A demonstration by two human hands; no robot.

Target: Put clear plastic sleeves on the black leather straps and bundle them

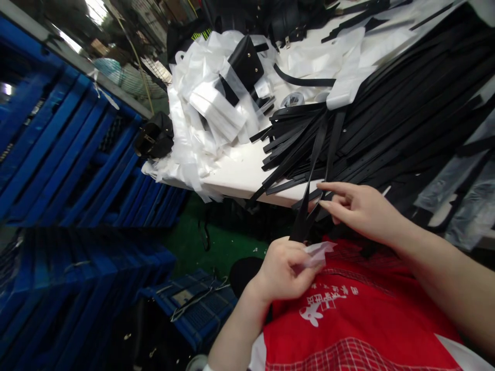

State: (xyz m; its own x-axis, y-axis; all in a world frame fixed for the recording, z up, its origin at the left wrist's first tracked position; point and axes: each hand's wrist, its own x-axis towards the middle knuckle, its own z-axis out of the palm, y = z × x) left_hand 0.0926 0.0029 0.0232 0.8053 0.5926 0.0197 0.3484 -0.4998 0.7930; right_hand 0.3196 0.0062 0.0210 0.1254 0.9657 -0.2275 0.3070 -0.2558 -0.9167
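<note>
Centrally: black strap [300, 226], clamped low in left hand [288, 268], pinched higher by right hand [353, 206]; worktop [235, 178] edge just beyond, floor [228, 239] leftward.

Apron [375, 314]: red, with white rabbit print [311, 314] and small white lettering [328, 296] above it; red-and-white checked panel [348, 355] below. White garment [258, 353] shows at apron edges. Left hand [288, 268], right hand [358, 208] and forearms [444, 263]: bare.

Blue crates [65, 149] stacked at left — another crate [211, 309] nearer, by green floor [232, 239].
</note>
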